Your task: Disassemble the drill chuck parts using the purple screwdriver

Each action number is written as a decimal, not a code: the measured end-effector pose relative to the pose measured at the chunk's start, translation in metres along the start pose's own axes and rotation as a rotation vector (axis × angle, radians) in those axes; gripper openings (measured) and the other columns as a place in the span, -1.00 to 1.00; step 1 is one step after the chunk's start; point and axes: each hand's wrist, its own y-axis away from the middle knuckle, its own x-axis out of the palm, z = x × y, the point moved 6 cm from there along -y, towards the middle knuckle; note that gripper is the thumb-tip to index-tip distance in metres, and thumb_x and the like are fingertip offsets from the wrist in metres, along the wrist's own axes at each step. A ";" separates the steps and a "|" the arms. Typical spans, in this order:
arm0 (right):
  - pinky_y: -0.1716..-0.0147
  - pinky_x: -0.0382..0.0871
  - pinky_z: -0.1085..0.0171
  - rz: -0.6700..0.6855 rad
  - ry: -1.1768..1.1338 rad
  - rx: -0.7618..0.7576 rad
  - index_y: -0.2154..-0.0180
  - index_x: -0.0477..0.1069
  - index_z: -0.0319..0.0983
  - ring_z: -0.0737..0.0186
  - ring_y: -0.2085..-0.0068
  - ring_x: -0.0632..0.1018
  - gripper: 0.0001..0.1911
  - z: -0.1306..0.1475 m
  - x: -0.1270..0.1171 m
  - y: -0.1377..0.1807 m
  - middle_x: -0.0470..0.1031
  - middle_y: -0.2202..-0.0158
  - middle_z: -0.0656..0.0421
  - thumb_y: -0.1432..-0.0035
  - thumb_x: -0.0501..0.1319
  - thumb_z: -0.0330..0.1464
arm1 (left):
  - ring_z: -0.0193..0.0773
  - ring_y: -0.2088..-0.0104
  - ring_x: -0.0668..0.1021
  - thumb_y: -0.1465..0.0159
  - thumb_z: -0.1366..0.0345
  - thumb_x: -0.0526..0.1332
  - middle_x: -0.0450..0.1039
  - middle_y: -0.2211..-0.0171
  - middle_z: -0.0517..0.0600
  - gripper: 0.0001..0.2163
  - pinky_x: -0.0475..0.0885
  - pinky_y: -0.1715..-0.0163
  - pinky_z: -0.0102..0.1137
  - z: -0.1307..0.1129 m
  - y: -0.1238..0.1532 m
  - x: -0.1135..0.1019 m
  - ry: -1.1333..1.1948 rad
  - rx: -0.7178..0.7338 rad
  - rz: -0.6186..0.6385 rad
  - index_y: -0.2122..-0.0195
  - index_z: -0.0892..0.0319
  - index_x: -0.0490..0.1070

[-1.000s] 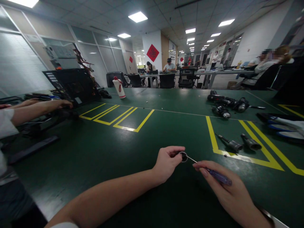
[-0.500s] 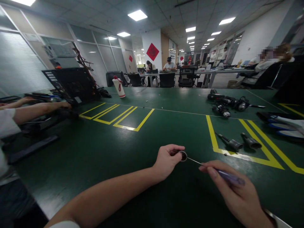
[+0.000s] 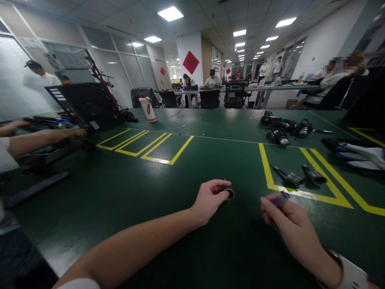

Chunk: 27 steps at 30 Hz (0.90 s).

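Observation:
My left hand [image 3: 209, 198] pinches a small round metal part [image 3: 230, 194] just above the green table [image 3: 144, 200], fingers closed around it. My right hand [image 3: 285, 220] sits a short way to the right, closed on a purple-handled screwdriver [image 3: 281, 198] whose handle end sticks up past the fingers. The screwdriver's shaft is hidden or blurred. The two hands are apart, with bare table between them.
Two dark cylindrical parts [image 3: 290, 178] [image 3: 314, 176] lie inside the yellow-taped box at right. More black parts [image 3: 284, 129] lie farther back. A white bottle [image 3: 148, 108] stands at the far left. Another person's arms [image 3: 42, 138] rest by black equipment [image 3: 87, 105] at left.
The screwdriver tip was at the round part; my right hand has pulled it away and turned the handle upward. My left hand stays put with the part.

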 end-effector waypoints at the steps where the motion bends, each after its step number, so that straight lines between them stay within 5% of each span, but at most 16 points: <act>1: 0.61 0.32 0.30 0.006 0.003 -0.016 0.52 0.38 -0.20 0.26 0.61 0.45 -0.65 0.001 0.000 0.001 0.38 0.66 0.24 -0.15 0.07 -0.12 | -0.23 0.13 0.53 -0.17 0.50 0.21 0.45 0.08 0.07 -0.72 0.43 0.06 -0.23 0.001 0.000 0.000 0.001 0.003 0.003 0.09 0.16 0.44; 14: 0.62 0.27 0.30 -0.004 0.101 -0.083 0.60 0.33 -0.18 0.26 0.64 0.43 -0.62 0.014 0.002 0.000 0.37 0.69 0.24 -0.15 0.05 -0.14 | -0.26 0.12 0.52 -0.12 0.63 0.17 0.49 0.16 0.04 -0.64 0.39 0.03 -0.25 -0.005 0.002 0.005 0.053 -0.038 0.007 0.07 0.20 0.42; 22: 0.60 0.29 0.29 0.001 0.036 0.186 0.58 0.36 -0.21 0.25 0.60 0.42 -0.61 -0.013 -0.002 -0.010 0.41 0.67 0.20 -0.08 0.11 -0.08 | -0.21 0.06 0.48 -0.12 0.62 0.20 0.43 0.08 0.07 -0.62 0.36 -0.01 -0.22 -0.014 0.007 0.008 0.142 -0.055 0.003 0.04 0.21 0.38; 27: 0.62 0.29 0.31 0.003 -0.316 0.327 0.51 0.41 -0.25 0.28 0.61 0.42 -0.65 -0.030 0.007 -0.009 0.40 0.67 0.22 -0.04 0.22 -0.09 | -0.15 0.06 0.49 -0.17 0.54 0.20 0.44 0.08 0.09 -0.75 0.39 0.01 -0.15 -0.012 0.004 0.007 0.302 -0.086 0.005 0.12 0.23 0.40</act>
